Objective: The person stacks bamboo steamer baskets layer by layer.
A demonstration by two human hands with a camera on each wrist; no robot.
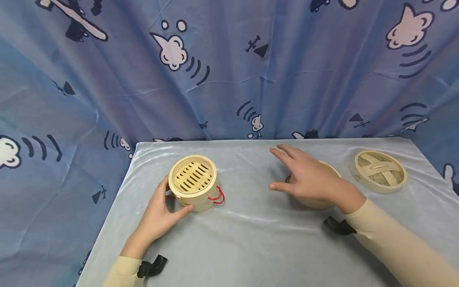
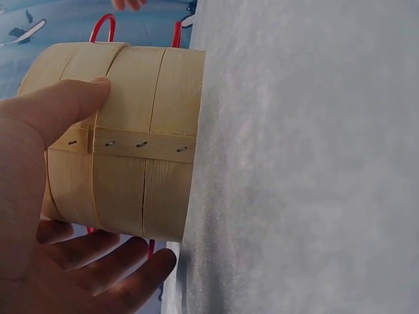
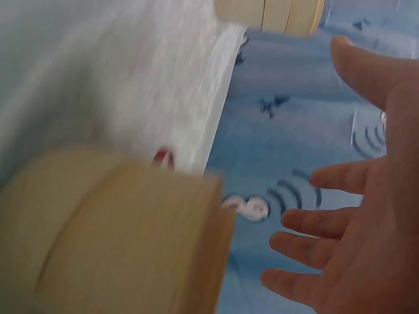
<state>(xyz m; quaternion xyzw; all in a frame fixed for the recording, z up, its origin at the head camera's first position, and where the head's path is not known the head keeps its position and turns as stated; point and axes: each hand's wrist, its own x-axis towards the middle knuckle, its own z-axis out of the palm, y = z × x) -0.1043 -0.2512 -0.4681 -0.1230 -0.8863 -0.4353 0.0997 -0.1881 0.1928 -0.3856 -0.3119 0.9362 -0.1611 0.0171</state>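
My left hand (image 1: 159, 215) grips the left side of a round bamboo steamer (image 1: 195, 199). Its thumb presses the near wall, with the other fingers round the far side. Slots cut the steamer's pale top, and red cord loops (image 1: 219, 195) hang from its side. In the left wrist view, staples line a strip on the bamboo steamer (image 2: 124, 183). Spread fingers and a raised thumb mark my right hand (image 1: 312, 177), which holds nothing above a second bamboo steamer (image 1: 315, 205). That hand hides much of it in the head view; the right wrist view shows the second steamer's wall (image 3: 124, 242), blurred.
A round bamboo lid (image 1: 381, 171) with crossed bands lies at the back right. Silvery-grey cloth (image 1: 244, 239) covers the table, and a blue patterned curtain (image 1: 229, 79) hangs behind its far edge. Each wrist wears a black strap mount (image 1: 152, 266).
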